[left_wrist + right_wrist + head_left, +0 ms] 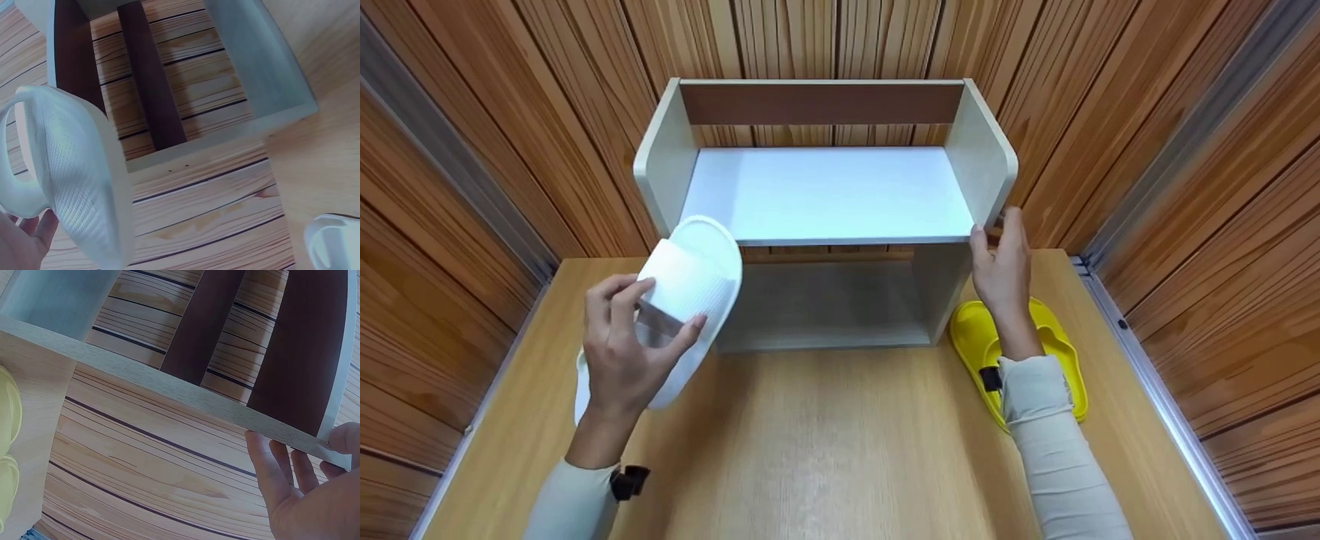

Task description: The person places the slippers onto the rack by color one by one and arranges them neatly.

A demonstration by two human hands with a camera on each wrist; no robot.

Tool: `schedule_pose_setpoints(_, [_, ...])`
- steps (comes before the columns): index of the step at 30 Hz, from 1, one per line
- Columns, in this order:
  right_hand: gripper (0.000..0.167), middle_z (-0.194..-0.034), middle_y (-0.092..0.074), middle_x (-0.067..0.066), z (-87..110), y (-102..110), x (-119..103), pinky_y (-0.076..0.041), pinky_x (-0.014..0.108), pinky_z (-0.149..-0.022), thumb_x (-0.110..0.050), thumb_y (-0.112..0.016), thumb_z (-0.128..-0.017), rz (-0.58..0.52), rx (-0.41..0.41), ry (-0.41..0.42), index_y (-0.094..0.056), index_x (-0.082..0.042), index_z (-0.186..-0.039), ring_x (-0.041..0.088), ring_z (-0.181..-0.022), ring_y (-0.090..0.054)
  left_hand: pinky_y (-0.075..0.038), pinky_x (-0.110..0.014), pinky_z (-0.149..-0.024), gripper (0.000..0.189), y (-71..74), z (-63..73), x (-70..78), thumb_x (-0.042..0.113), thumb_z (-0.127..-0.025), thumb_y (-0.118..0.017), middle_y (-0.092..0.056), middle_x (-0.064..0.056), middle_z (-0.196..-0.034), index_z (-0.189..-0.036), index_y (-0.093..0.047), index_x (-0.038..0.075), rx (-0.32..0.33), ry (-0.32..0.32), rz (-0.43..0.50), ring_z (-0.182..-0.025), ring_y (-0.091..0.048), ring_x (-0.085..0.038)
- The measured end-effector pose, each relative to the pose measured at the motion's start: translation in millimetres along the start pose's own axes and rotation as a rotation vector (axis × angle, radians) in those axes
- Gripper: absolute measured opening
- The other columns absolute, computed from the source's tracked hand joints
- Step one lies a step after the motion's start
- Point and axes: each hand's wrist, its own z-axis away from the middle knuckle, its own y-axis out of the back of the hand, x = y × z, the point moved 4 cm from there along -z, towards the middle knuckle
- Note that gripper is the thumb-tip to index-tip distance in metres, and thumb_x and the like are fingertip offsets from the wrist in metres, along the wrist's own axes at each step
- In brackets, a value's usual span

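In the head view, my left hand (622, 360) grips a white slipper (720, 262) by its strap, thumb on one side and fingers on the other. The slipper is raised in front of the left end of a two-tier shelf (840, 195), tilted with its toe toward the shelf. A second white slipper (582, 386) lies on the table below, mostly hidden in the head view. My right hand (1003, 270) holds the shelf's right side panel (169, 385), thumb at the front edge and fingers against the outer face.
Yellow slippers (975, 337) lie on the table (825, 435) right of the shelf, partly behind my right forearm. Wood-plank walls (787, 37) stand behind and at both sides. Both shelf levels are bare, and a brown back rail (825, 103) crosses the top.
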Motion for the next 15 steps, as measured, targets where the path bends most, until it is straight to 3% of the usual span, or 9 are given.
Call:
schedule_pose_setpoints(9, [0.043,-0.144,-0.045,0.019,-0.2,-1,1,-0.045,0.049,-0.104,-0.024,-0.048,-0.106,0.002,-0.014,-0.019,-0.037,-0.003,-0.142,0.032,-0.125,-0.051,-0.054,-0.062,-0.078,0.073,-7.9,-20.3,14.7,0.063,-0.086,-0.069,-0.052,-0.025,-0.120,-0.122,-0.056,0.001,-0.033,-0.054,0.011,-0.106,-0.059,-0.040])
schedule_pose_setpoints(15, [0.043,-0.145,-0.044,0.018,-0.8,0,0,-0.044,0.048,-0.105,-0.024,-0.048,-0.107,0.009,-0.012,-0.022,-0.037,-0.003,-0.143,0.032,-0.126,-0.050,-0.056,-0.059,-0.076,0.065,-19.0,-32.9,23.5,0.040,-0.077,-0.084,-0.052,-0.023,-0.119,-0.121,-0.056,0.002,-0.075,-0.073,0.014,-0.104,-0.058,-0.038])
